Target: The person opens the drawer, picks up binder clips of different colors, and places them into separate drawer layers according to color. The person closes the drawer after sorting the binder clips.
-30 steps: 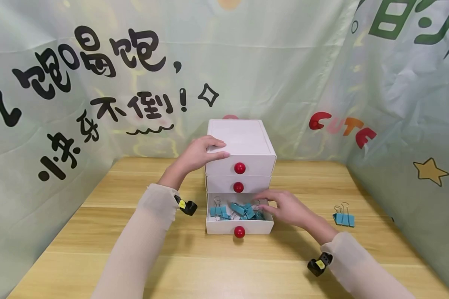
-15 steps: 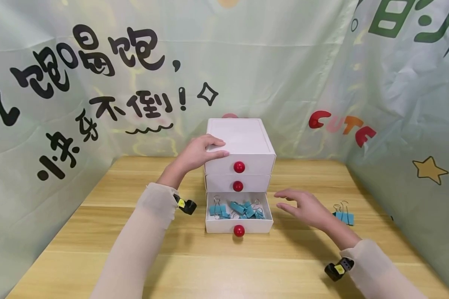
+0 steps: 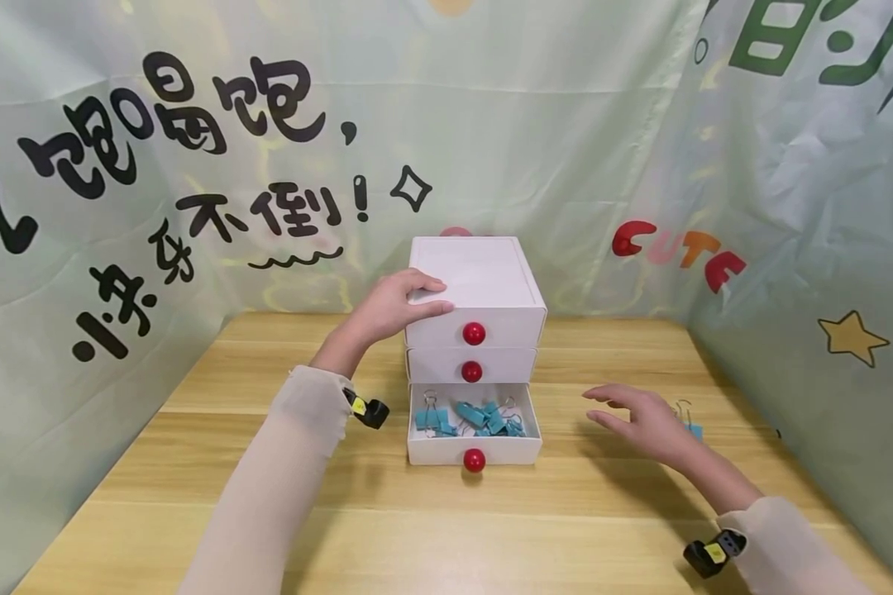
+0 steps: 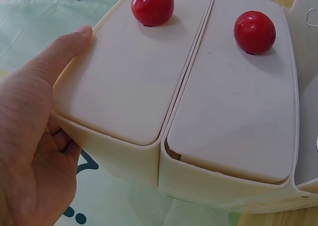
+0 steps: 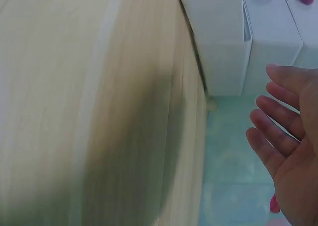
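A white drawer cabinet with red knobs stands on the table. Its bottom drawer is pulled out and holds several blue binder clips. The upper two drawers are pushed in. My left hand rests on the cabinet's top left corner, thumb along the front top edge, also seen in the left wrist view. My right hand hovers to the right of the drawer, fingers loosely bent, holding nothing. Another blue binder clip lies on the table, partly hidden behind the right hand.
The wooden table reaches back to a printed cloth backdrop, which also encloses both sides. A wrist camera is strapped on the right forearm, another wrist camera on the left.
My right hand has withdrawn from above the clips in the bottom drawer and moved right, now covering part of the clip on the table. The left hand stays on the cabinet.
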The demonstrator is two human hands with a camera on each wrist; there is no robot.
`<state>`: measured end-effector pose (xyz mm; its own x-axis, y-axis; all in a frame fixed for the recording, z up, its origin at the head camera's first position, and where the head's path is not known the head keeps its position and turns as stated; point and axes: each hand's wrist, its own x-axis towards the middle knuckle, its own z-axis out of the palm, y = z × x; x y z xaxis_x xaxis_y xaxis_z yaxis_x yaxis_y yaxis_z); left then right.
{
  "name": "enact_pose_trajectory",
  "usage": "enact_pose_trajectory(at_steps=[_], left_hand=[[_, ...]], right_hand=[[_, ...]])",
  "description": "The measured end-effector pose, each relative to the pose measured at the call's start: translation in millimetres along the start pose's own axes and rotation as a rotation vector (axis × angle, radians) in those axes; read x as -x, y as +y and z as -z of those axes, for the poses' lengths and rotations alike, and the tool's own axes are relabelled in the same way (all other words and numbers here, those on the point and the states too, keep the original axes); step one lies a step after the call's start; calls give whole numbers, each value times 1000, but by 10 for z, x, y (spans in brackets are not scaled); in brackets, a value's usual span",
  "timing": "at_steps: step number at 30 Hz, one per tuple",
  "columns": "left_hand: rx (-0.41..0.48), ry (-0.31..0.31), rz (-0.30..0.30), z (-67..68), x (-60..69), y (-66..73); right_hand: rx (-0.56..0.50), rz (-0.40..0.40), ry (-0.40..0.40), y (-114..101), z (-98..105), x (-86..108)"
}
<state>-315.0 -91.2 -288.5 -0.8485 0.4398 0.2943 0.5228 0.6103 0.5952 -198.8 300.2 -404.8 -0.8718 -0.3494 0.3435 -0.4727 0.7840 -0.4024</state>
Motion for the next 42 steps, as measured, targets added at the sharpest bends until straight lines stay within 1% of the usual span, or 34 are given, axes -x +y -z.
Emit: enact_pose_trajectory(at_steps=[4,8,14,20,24,28,30,34,37,42], left_hand=[[-4,11,-4,10,-1,-8],[8,10,3,8,-1,-11],[11,11,-3,-5,-2,-10],[11,14,-4,-5,-3,-4],[11,11,0,-4,0,-4],[9,11,0,-10,2,-11],[10,13,0,-11,3,-10],[16,14,4,-4,6,0],[15,12,5,0,7,5],[11,9,8,1,13,8]], right_hand=[[13,-26,3,82,61,55],[44,-42,6,170,108,118],[118,-47,44,298,187,212],[144,-52,86,452,280,309],[151,-55,105,567,307,373],[126,-85,84,701,326,433],[106,-130,47,752,345,462],[101,-204,-13,823,367,512],[113,-223,-34,869,359,546],[169,-262,-62,916,362,588]])
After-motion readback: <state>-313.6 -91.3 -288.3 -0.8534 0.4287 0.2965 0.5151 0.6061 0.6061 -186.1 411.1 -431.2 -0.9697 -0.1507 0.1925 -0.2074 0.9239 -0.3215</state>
